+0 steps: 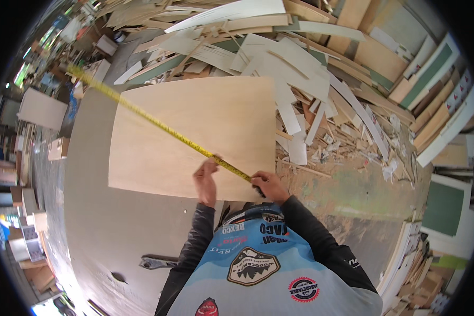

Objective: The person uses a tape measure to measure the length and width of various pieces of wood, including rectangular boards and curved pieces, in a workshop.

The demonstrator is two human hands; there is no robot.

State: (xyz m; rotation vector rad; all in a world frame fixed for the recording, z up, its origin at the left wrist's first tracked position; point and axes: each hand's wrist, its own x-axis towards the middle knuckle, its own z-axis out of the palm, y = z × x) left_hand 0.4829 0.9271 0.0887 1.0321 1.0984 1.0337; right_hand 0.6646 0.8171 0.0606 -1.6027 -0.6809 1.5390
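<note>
A yellow tape measure (163, 126) has its blade drawn out long, running slantwise from my right hand to the far left, over a pale plywood sheet (195, 116). My right hand (270, 187) is closed around its dark case, mostly hidden by the fingers, near the sheet's front right corner. Close by, my left hand (205, 181) pinches the blade at its fingertips, a short way along from the case. The blade's far end reaches past the sheet's left edge and looks blurred.
The sheet lies on a broad grey work surface (105, 226). A grey hand tool (158, 262) and a small dark object (118, 276) rest nearer me. Heaped board offcuts (279, 63) fill the far side and right. More boards (442, 110) lean at the far right.
</note>
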